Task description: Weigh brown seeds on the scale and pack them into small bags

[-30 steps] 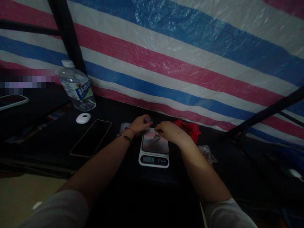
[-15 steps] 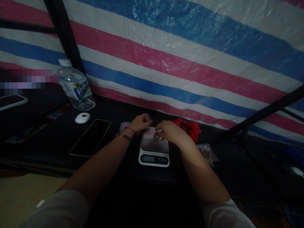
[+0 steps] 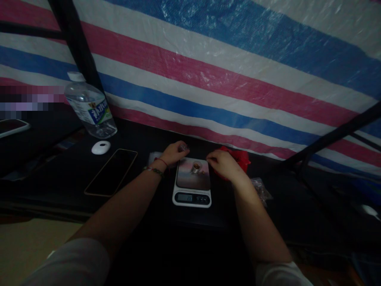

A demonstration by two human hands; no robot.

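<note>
A white kitchen scale (image 3: 192, 198) with a shiny plate stands on the black table, its display lit. On the plate sits a small round container (image 3: 197, 167) with brownish contents, and a tiny piece lies beside it. Just left of the scale's far edge, my left hand (image 3: 173, 154) is closed on a small clear plastic item (image 3: 183, 147). My right hand (image 3: 222, 162) is over the near left part of a red bag (image 3: 244, 159), right of the scale; its fingers are bent together, and anything between them is too small to tell.
A dark phone (image 3: 111, 172), a white oval object (image 3: 101, 147) and a large clear bottle (image 3: 91, 109) are on the left. Clear plastic (image 3: 154, 158) lies by my left wrist, and a clear bag (image 3: 261, 190) is beside my right forearm. Striped sheeting rises behind.
My right hand has moved right, away from the small container on the scale to the red bag. The container now shows fully. My left hand still holds the clear item.
</note>
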